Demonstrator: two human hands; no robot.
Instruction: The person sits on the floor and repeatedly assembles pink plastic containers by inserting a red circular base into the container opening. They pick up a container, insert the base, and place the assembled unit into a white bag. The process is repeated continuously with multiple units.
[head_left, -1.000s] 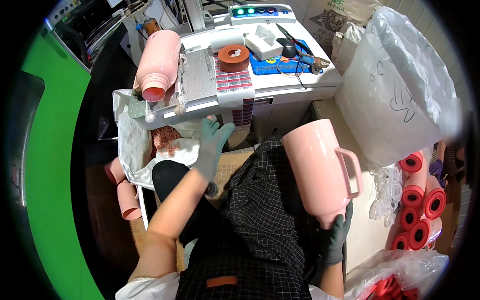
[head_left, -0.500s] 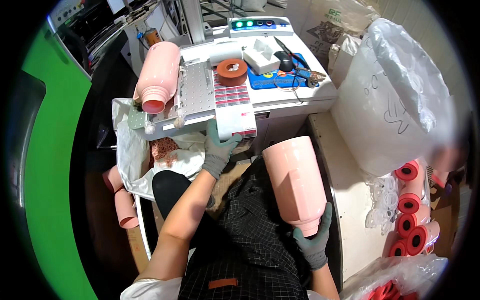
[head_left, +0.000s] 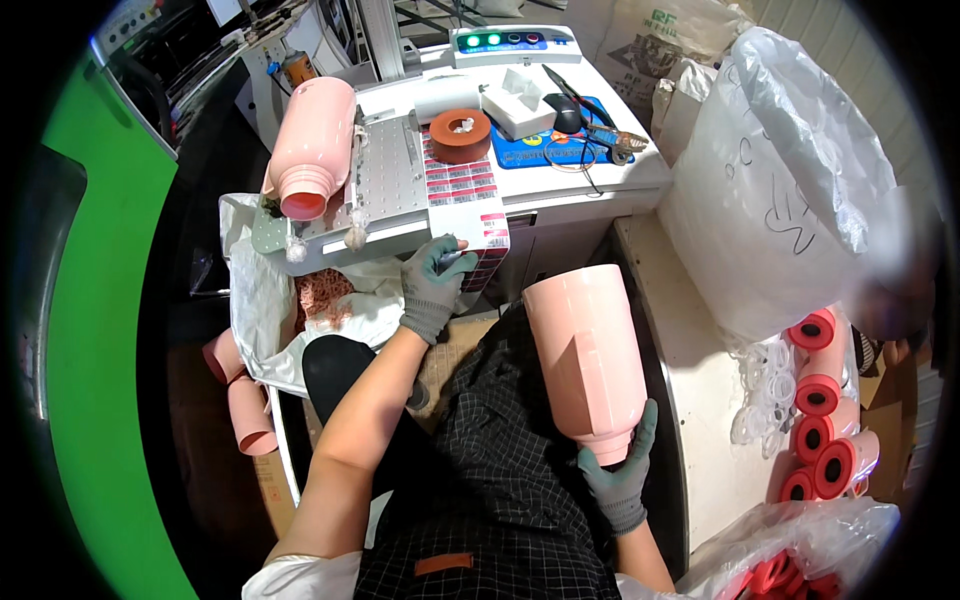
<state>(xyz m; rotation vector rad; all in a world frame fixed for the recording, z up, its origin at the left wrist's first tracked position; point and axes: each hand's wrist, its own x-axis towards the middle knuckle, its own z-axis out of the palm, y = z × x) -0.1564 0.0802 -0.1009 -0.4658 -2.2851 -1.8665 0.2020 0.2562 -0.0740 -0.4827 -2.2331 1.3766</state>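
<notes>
My right hand point(head_left: 617, 482), in a grey-green glove, grips the narrow neck end of a large pink bottle point(head_left: 588, 360). The bottle lies over my lap, its wide end pointing away from me and its molded side ridge facing up. My gloved left hand point(head_left: 434, 287) is at the table's front edge, beside a hanging strip of printed labels point(head_left: 465, 188). Its fingers are curled toward each other, with a bare fingertip showing; whatever is between them is too small to make out. A roll of brown tape point(head_left: 460, 136) rests on the strip.
Another pink bottle point(head_left: 312, 150) lies on the perforated metal plate point(head_left: 388, 170). A mouse point(head_left: 568, 113), pliers point(head_left: 622, 143) and white box point(head_left: 519, 106) sit farther back. White sacks point(head_left: 775, 200) stand right, above pink cylinders with red ends point(head_left: 833, 468). A lined bin point(head_left: 265, 335) is left.
My left hand has curled its fingers and turned slightly at the label strip's edge. The bottle in my right hand has barely shifted. The view has moved a little.
</notes>
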